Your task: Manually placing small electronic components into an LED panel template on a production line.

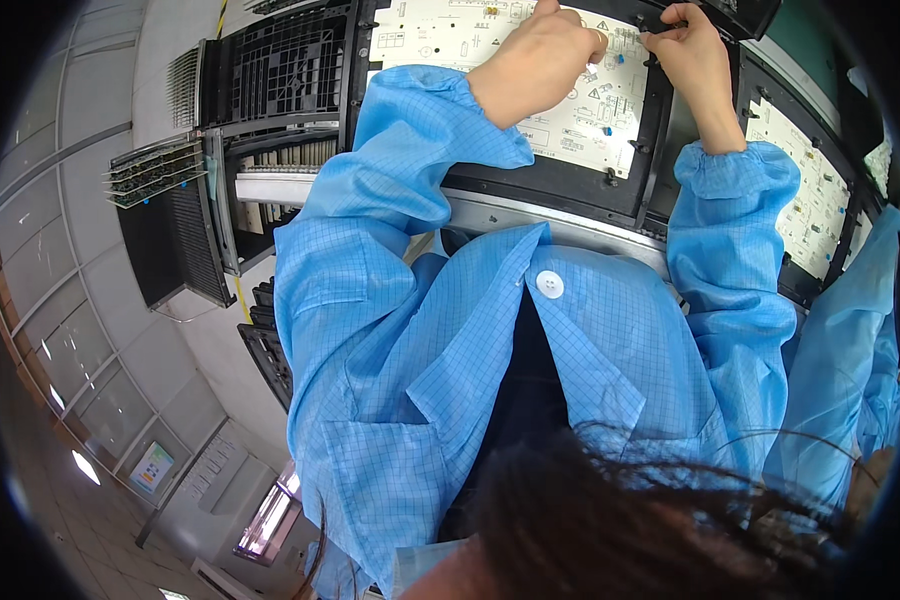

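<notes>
A white printed circuit board (570,130) with small blue and yellow parts lies in a black frame (530,185) in front of me. My left hand (542,62) is over the middle of this board, back of the hand up. Its fingers are bent and closed, and whatever they may hold is hidden. At the board's right edge is my right hand (698,58), thumb and forefinger bent but apart, with nothing visible between them. The thumb tip is close to the frame's edge.
A second white circuit board (805,200) in a black frame stands to the right, beside a person's blue sleeve (840,330). Black slotted racks (285,70) are on the left, with a stack of circuit boards (155,172) by them. A metal rail (570,222) runs along the near side.
</notes>
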A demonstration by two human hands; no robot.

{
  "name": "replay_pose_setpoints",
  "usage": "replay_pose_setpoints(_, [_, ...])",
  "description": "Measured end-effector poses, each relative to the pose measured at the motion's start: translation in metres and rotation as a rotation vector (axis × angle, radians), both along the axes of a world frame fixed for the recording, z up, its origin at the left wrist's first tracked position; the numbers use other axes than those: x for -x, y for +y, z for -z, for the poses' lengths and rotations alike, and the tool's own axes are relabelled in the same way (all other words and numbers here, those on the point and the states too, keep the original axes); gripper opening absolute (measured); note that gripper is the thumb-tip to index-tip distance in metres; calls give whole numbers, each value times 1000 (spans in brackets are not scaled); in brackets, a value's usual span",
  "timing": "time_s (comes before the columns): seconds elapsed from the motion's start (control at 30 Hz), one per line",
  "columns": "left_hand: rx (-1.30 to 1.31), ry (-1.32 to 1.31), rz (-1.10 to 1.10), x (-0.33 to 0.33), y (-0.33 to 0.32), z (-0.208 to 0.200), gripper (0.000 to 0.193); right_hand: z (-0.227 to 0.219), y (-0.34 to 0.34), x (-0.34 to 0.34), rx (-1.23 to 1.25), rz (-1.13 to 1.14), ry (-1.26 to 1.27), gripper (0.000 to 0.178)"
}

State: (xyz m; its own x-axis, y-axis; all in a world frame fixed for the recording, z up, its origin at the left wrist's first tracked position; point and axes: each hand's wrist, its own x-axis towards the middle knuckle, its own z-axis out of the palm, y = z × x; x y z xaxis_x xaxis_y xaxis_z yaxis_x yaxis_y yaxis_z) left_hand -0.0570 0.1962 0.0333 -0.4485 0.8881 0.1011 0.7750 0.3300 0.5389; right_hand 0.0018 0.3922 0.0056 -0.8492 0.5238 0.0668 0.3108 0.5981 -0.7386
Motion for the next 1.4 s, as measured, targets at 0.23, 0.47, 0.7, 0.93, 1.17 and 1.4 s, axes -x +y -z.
replay_pose_setpoints(0.23, [-123, 33, 2, -2, -5, 21, 15, -23, -23, 4, -179, 25, -58, 18])
replay_pose_setpoints(0.47, [-124, 303, 62, -8, -2, 31, 17, -21, -32, -20, -373, -111, 21, 7])
replay_pose_setpoints(0.7, [-40, 309, 72, -7, -3, 35, 18, 4, -48, -60, -392, -380, 41, 11])
replay_pose_setpoints(0.93, [-222, -86, -189, -20, -4, 31, 14, -6, -38, -69, 28, -217, -132, 11])
replay_pose_setpoints(1.17, [-107, -296, -282, -32, 6, 25, 15, -5, -32, -70, 26, -259, -196, 18])
replay_pose_setpoints(1.4, [-190, -310, -321, -40, 4, 10, 12, -8, -30, -59, -111, -313, -292, 20])
